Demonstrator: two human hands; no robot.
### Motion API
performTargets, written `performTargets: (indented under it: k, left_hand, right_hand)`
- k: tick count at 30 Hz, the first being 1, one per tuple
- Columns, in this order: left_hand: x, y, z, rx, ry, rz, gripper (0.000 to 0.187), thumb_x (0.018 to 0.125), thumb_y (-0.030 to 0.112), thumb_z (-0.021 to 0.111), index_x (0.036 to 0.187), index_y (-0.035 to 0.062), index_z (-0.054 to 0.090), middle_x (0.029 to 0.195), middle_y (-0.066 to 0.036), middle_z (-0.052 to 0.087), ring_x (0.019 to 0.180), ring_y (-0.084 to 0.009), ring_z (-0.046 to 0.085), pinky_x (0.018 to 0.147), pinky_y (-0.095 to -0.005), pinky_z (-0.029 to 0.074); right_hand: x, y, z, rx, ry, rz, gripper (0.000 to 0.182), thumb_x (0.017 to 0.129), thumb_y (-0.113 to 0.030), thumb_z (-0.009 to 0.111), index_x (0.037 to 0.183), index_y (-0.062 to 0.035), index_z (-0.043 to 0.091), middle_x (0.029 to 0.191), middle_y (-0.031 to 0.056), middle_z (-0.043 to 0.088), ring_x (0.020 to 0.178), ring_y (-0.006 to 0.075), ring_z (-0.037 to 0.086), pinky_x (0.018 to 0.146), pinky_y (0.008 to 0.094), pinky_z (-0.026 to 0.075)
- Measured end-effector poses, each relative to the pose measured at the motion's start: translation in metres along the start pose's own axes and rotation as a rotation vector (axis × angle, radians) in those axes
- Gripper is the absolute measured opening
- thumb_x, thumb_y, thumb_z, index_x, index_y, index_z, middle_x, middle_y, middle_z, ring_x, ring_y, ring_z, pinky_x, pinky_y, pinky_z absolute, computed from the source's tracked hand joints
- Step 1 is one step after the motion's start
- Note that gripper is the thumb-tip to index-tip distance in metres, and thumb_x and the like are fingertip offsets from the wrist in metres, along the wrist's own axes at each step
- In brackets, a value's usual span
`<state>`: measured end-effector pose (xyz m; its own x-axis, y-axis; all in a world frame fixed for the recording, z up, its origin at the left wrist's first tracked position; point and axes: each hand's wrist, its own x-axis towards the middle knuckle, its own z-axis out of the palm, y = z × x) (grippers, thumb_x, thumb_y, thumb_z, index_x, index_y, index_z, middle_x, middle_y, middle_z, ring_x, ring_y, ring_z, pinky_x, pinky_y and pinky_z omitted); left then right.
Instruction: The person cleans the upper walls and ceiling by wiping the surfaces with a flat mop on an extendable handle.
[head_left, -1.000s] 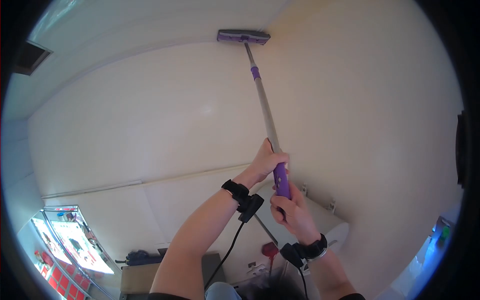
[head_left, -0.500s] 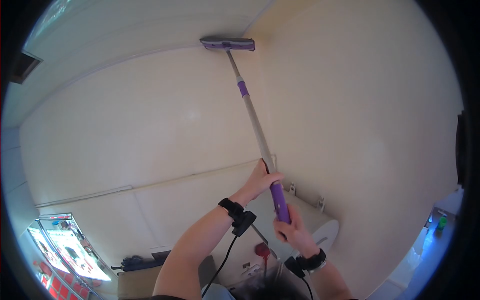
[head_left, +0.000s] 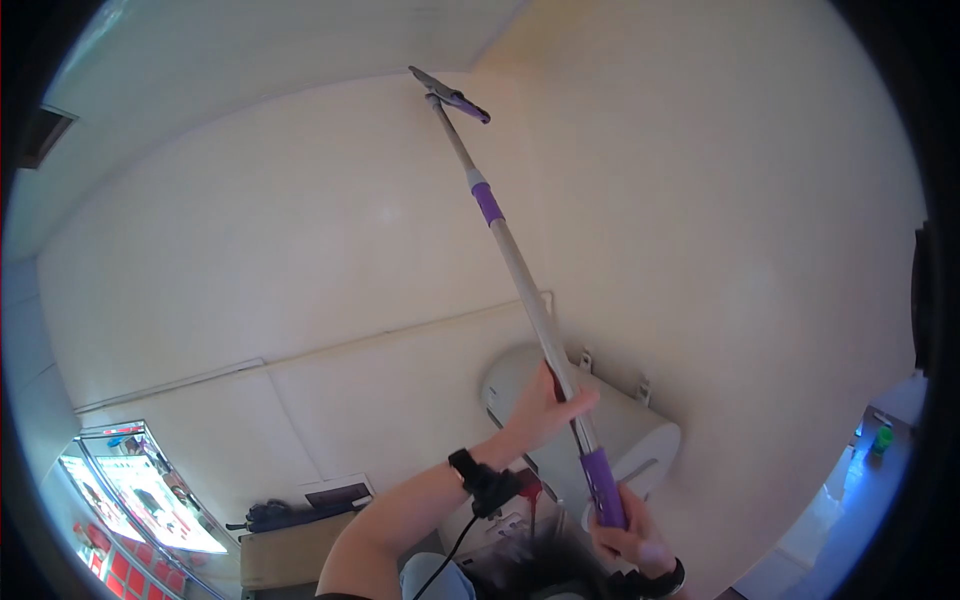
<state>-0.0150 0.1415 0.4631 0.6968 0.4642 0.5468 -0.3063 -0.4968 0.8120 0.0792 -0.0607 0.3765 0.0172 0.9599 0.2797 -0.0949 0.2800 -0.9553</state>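
Observation:
A long flat mop with a grey telescopic pole point(head_left: 518, 265) reaches up toward the corner where the walls meet the ceiling. Its flat purple-and-grey head point(head_left: 455, 97) is tilted, near the top of the wall; contact with the wall cannot be made out. My left hand point(head_left: 548, 410) is wrapped round the pole just above the lower purple grip point(head_left: 603, 488). Lower down, my right hand point(head_left: 637, 535) is closed round that grip near its end. Both wrists wear black bands with a small device.
A white cylindrical tank point(head_left: 635, 435) hangs on brackets by the right wall. Thin conduit point(head_left: 330, 345) runs along the facing wall. At lower left are a bright window point(head_left: 155, 495) and a beige box-like surface point(head_left: 290, 555). A green bottle point(head_left: 882, 438) stands far right.
Both hands have moved down and to the right with the pole. The mop head has turned from nearly level to slanting and shifted slightly left.

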Motion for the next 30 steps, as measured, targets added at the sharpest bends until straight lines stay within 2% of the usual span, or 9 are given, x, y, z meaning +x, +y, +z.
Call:
performTargets:
  k: [2,4,6,10,15,16,18,24,30]
  left_hand:
    - [-0.013,-0.001,0.011,-0.161,-0.007,0.006,0.034,0.085,0.008,0.06,0.104,0.0046,0.032,0.085,-0.009,0.053,0.067,-0.0207,0.062,0.063,-0.0353,0.054]
    - [-0.017,0.002,0.019,-0.318,-0.017,0.01,0.033,0.086,0.007,0.058,0.106,0.006,0.031,0.086,-0.009,0.053,0.068,-0.0214,0.062,0.064,-0.0361,0.054]
    - [-0.02,0.005,0.024,-0.496,-0.029,0.003,0.033,0.087,0.004,0.056,0.108,0.0078,0.03,0.087,-0.009,0.053,0.07,-0.0222,0.062,0.066,-0.0375,0.054]
    - [-0.017,0.013,0.032,-0.548,-0.031,0.023,0.034,0.087,0.003,0.056,0.109,0.0075,0.03,0.087,-0.008,0.053,0.069,-0.0216,0.061,0.066,-0.0374,0.055]
    - [-0.019,0.009,0.05,-0.297,0.164,-0.042,0.032,0.084,-0.001,0.053,0.105,0.0068,0.03,0.084,-0.009,0.051,0.064,-0.0198,0.06,0.063,-0.0372,0.055]
    - [-0.018,0.004,0.051,-0.296,0.169,-0.042,0.032,0.084,-0.001,0.053,0.105,0.0068,0.03,0.084,-0.009,0.051,0.064,-0.0198,0.06,0.063,-0.0372,0.055]
    - [-0.012,-0.007,0.051,-0.33,0.221,0.035,0.031,0.081,-0.001,0.053,0.101,0.0039,0.03,0.084,-0.009,0.05,0.061,-0.0193,0.06,0.057,-0.0335,0.054]
    - [0.01,-0.003,0.065,-0.356,0.279,0.038,0.027,0.08,-0.003,0.05,0.099,0.0051,0.032,0.078,-0.01,0.05,0.057,-0.0203,0.057,0.058,-0.0374,0.054]
    - [0.027,-0.028,0.044,-0.245,0.285,0.053,0.025,0.081,-0.002,0.05,0.097,0.0054,0.032,0.077,-0.01,0.05,0.058,-0.0197,0.057,0.058,-0.037,0.054]
  right_hand:
    - [-0.013,0.002,-0.001,0.153,-0.049,0.065,0.038,0.078,0.003,0.055,0.111,-0.0009,0.037,0.072,0.0064,0.048,0.049,0.0113,0.045,0.045,0.0234,0.035]
    - [-0.021,-0.011,0.008,0.11,-0.029,0.071,0.043,0.073,0.004,0.055,0.112,0.0001,0.038,0.068,0.0083,0.049,0.045,0.0131,0.044,0.042,0.0237,0.034]
    - [-0.03,-0.022,0.017,0.306,-0.015,0.018,0.053,0.07,-0.003,0.059,0.119,-0.0001,0.039,0.067,0.0061,0.048,0.035,0.0079,0.036,0.032,0.0202,0.029]
    - [-0.039,-0.02,-0.001,0.434,-0.134,0.057,0.054,0.071,-0.006,0.058,0.12,-0.0013,0.038,0.069,0.0059,0.047,0.034,0.0088,0.033,0.033,0.0209,0.029]
    - [-0.04,0.007,-0.019,0.754,-0.276,0.204,0.054,0.072,-0.008,0.059,0.122,-0.0058,0.039,0.07,0.0038,0.048,0.037,0.0101,0.037,0.036,0.022,0.034]
    - [-0.041,0.006,-0.023,0.754,-0.28,0.207,0.054,0.072,-0.008,0.059,0.122,-0.0058,0.039,0.07,0.0038,0.048,0.037,0.0101,0.037,0.036,0.022,0.034]
    - [-0.029,-0.018,-0.027,0.606,-0.257,0.29,0.039,0.073,0.005,0.054,0.109,-0.0008,0.039,0.067,0.0072,0.047,0.045,0.0129,0.042,0.042,0.0238,0.032]
    - [-0.023,-0.026,-0.057,0.292,-0.18,0.244,0.029,0.075,0.004,0.053,0.1,-0.0033,0.04,0.066,0.0056,0.045,0.044,0.0116,0.04,0.041,0.0234,0.029]
    - [0.01,-0.002,-0.064,0.277,-0.131,0.186,0.029,0.075,0.004,0.053,0.102,-0.0032,0.043,0.063,0.0031,0.043,0.044,0.0098,0.039,0.039,0.0229,0.029]
